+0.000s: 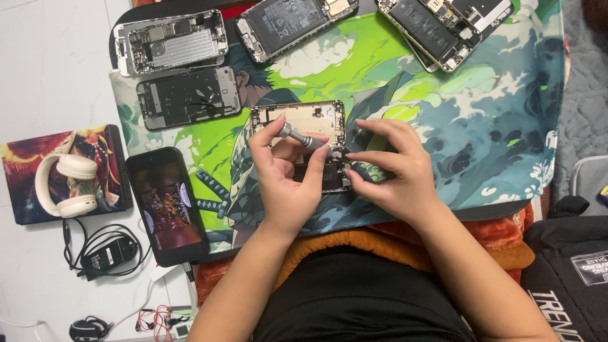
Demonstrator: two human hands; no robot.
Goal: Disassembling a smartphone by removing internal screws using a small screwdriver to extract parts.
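Note:
An opened phone body [303, 120] with a gold inner frame lies on a green illustrated mat [443, 82]. My left hand [285, 174] is closed around a small grey screwdriver [301, 139], whose tip points down and right into the phone's lower part. My right hand [392, 168] rests on the phone's right side, its fingertips pinching at the edge near the screwdriver tip. Both hands hide the lower half of the phone.
Several other opened phones [171, 43] lie along the mat's far edge. A black phone [166, 204] with a lit screen sits at the mat's left. Off the mat are white headphones [68, 183] on a printed case, a black charger [106, 253] and a dark bag [570, 278].

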